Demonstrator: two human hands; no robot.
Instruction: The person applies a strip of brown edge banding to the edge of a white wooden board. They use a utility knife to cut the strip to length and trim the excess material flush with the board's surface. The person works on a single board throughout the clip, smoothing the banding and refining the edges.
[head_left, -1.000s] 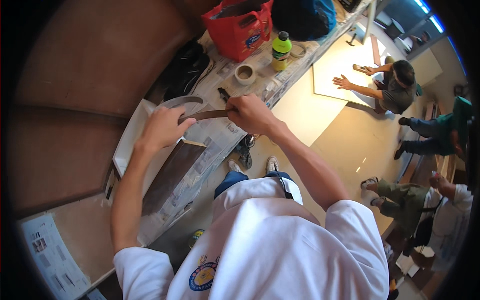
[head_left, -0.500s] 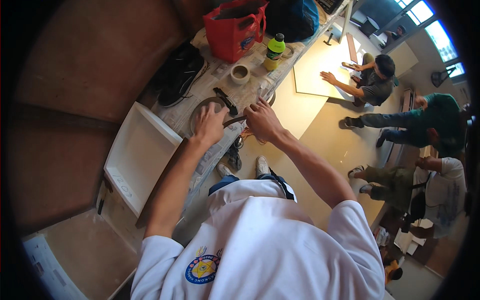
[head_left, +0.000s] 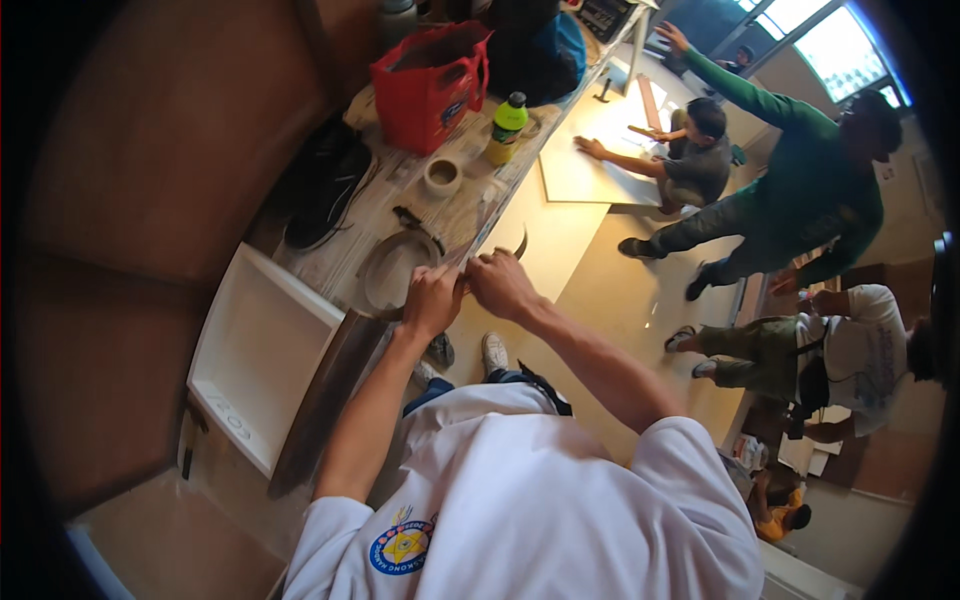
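Note:
My left hand (head_left: 433,300) and my right hand (head_left: 501,284) meet at the table's front edge, fingers closed. Between them they pinch a thin brown strip (head_left: 523,242), whose curved free end sticks up past my right hand. Its gripped part is hidden by my fingers. Just left of my left hand, a coil of similar strip (head_left: 368,280) lies on the table; whether it joins the held piece I cannot tell. Behind the coil is a small black tool (head_left: 418,226), its kind unclear. A round cup (head_left: 442,178) stands farther back.
On the paper-covered table (head_left: 385,190) stand a red bag (head_left: 425,100), a yellow-green bottle (head_left: 507,130) and black shoes (head_left: 330,205). A white tray-like box (head_left: 265,345) is at left. One person crouches at a board (head_left: 570,165); others stand at right.
My left hand has moved off the coil toward my right hand, and both now meet on the strip. The strip's end now stands beyond my right hand. A person in green has raised an arm.

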